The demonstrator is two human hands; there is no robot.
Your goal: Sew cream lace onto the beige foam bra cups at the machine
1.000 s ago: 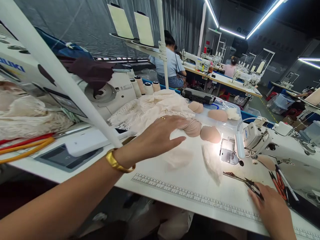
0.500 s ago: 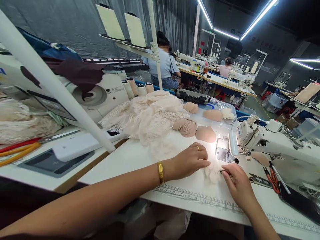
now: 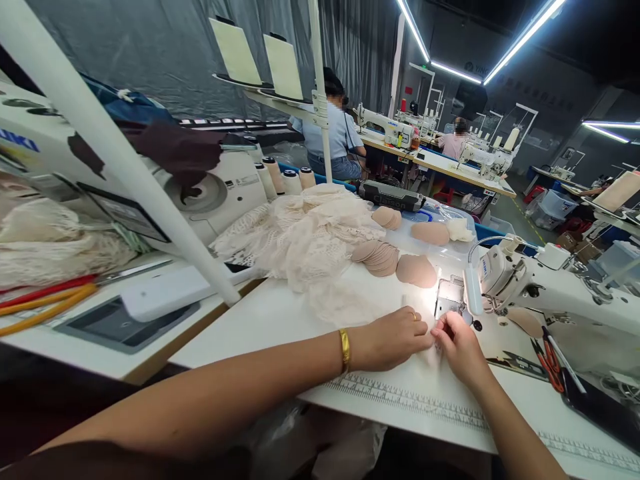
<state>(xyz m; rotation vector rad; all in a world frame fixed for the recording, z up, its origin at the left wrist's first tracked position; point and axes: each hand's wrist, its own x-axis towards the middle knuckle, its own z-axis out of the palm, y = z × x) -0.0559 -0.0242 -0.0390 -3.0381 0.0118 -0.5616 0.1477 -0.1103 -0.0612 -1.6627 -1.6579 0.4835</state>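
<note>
A small piece of pale sheer lace fabric (image 3: 429,359) lies on the white table in front of the sewing machine (image 3: 520,270), mostly covered by my hands. My left hand (image 3: 397,339), with a ring and a gold bangle, is closed, its thumb and fingers pinching the fabric. Almost touching it, my right hand (image 3: 459,347) is closed too, fingertips pinched on the same fabric. Whether the right hand also holds a small tool is hidden. The lit metal needle plate (image 3: 449,293) lies just beyond both hands. Beige oval pads (image 3: 416,271) sit behind them.
A heap of cream lace (image 3: 315,233) and a fanned stack of pads (image 3: 376,257) lie at the back left. Red-handled scissors (image 3: 550,365) and a black phone-like object (image 3: 600,410) are at right. A ruler strip (image 3: 410,400) runs along the front edge. People sit farther off.
My hands have come together over the fabric, the right one moving left and the left one closing its fingers. The small dark object at my right fingertips no longer shows. The view has shifted slightly.
</note>
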